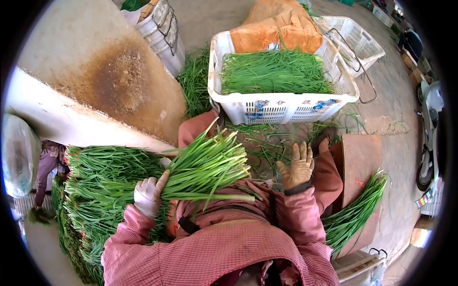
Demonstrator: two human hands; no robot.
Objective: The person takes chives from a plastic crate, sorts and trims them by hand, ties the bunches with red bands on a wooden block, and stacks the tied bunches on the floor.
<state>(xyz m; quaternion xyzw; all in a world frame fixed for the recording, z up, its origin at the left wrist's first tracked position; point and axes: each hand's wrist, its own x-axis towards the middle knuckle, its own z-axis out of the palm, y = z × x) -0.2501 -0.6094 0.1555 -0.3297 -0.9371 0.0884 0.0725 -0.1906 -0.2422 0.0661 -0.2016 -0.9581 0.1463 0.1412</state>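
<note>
My gloved left hand (150, 194) is closed around a bunch of garlic chives (205, 164), held slantwise over my lap with the pale stem ends pointing right. My right hand (297, 168), in a worn glove, is raised with the palm showing and the fingers apart, holding nothing. It is to the right of the stem ends and does not touch them. In front of me a white plastic crate (286, 106) contains loose green chives (276, 71), with an orange sack (276, 24) draped over its far side. On my left is a big pile of chive bundles (109, 190).
Another chive bundle (358, 214) rests on a brown board (360, 152) at my right. A stained slab (124, 76) rises at the left. Behind the crate are a second white crate (367, 43) and a metal hook (353, 52). Loose chives (265, 148) litter the floor.
</note>
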